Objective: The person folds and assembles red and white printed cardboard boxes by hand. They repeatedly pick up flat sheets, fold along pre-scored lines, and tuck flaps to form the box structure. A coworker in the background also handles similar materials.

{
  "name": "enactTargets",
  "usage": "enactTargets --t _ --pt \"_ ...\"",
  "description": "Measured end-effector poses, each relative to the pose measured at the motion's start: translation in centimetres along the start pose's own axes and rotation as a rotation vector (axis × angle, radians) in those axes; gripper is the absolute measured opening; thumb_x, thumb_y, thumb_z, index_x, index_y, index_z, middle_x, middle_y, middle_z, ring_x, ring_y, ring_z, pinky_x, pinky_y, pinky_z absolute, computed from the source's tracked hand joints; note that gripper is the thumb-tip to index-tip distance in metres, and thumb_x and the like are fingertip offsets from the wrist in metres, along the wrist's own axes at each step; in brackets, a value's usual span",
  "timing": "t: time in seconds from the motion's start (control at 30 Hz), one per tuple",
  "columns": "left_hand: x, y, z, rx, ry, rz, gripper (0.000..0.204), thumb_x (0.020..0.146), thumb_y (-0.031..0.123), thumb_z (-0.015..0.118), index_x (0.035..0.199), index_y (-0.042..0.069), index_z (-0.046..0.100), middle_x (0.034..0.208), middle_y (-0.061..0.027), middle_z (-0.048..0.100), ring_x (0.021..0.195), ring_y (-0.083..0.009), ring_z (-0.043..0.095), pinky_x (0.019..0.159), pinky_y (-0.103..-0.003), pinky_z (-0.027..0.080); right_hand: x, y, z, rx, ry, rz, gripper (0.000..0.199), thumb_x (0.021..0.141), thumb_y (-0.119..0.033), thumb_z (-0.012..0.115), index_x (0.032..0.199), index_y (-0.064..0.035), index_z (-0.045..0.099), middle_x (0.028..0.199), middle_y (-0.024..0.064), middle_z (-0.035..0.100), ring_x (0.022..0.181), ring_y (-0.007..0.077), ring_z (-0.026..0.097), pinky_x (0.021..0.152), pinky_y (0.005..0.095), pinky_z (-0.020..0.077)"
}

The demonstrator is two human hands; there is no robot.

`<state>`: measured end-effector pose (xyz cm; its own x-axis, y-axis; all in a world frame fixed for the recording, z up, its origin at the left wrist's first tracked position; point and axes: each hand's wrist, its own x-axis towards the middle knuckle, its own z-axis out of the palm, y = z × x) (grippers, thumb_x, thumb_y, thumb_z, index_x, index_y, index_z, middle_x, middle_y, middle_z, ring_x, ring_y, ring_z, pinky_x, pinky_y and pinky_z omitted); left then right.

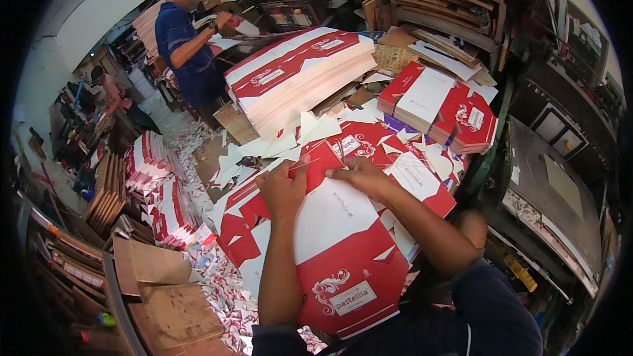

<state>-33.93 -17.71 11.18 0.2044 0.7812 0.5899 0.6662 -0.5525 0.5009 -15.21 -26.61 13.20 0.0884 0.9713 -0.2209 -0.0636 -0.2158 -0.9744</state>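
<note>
A red and white printed cardboard box blank stretches away from my body, its near end by my lap. My left hand grips its far red part from the left, the thumb on top. From the right, my right hand pinches the same red part close by, thumb and fingers closed. A thin pale strip shows by the left thumb; what it belongs to I cannot tell. Under and around the blank lie more red and white blanks. White triangular paper scraps are scattered just beyond my hands.
A tall stack of blanks stands ahead, and a lower stack to its right. Offcuts cover the floor at left, near cardboard sheets. A machine is at right. One co-worker stands ahead left, another farther off.
</note>
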Motion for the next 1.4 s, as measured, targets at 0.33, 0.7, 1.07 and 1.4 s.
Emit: enactTargets --t 0.33,0.7,1.07,1.4 --pt "0.5 0.6 -0.3 0.024 0.04 -0.015 0.06 0.093 0.06 0.064 0.065 0.007 0.065 0.055 -0.0099 0.058 0.057 -0.0301 0.055 0.081 -0.042 0.038 1.9 2.0 -0.5 0.36 -0.164 -0.051 0.044 0.088 -0.02 0.079 0.12 0.005 0.063 0.096 0.0122 0.073 0.076 0.0172 0.072 0.069 0.0299 0.0595" --pt "0.1 1.2 -0.1 0.045 0.106 -0.021 0.057 0.092 0.053 0.07 0.065 0.002 0.066 0.054 -0.0125 0.057 0.051 -0.0289 0.049 0.071 -0.042 0.042 0.2 0.5 -0.4 0.23 -0.163 -0.053 0.042 0.086 -0.026 0.081 0.112 0.0029 0.068 0.091 0.0103 0.075 0.072 0.0149 0.071 0.067 0.0294 0.0578" --pt "0.7 0.7 -1.1 0.111 0.013 -0.138 0.072 0.085 0.073 0.065 0.086 0.002 0.078 0.068 -0.016 0.07 0.062 -0.0324 0.062 0.077 -0.044 0.05 -2.0 0.8 -0.4 0.026 -0.194 -0.013 0.056 0.091 -0.033 0.077 0.133 0.0006 0.06 0.112 0.0137 0.072 0.095 0.0198 0.07 0.086 0.034 0.0562" --pt "2.0 0.6 -7.9 0.114 0.005 -0.377 0.086 0.084 0.082 0.055 0.101 0.001 0.079 0.088 -0.0244 0.074 0.088 -0.0392 0.071 0.09 -0.047 0.051 -12.5 2.5 -1.1 -0.123 -0.272 -0.074 0.051 0.1 -0.036 0.067 0.132 0.0025 0.06 0.11 0.0131 0.074 0.093 0.015 0.069 0.079 0.0311 0.0561"
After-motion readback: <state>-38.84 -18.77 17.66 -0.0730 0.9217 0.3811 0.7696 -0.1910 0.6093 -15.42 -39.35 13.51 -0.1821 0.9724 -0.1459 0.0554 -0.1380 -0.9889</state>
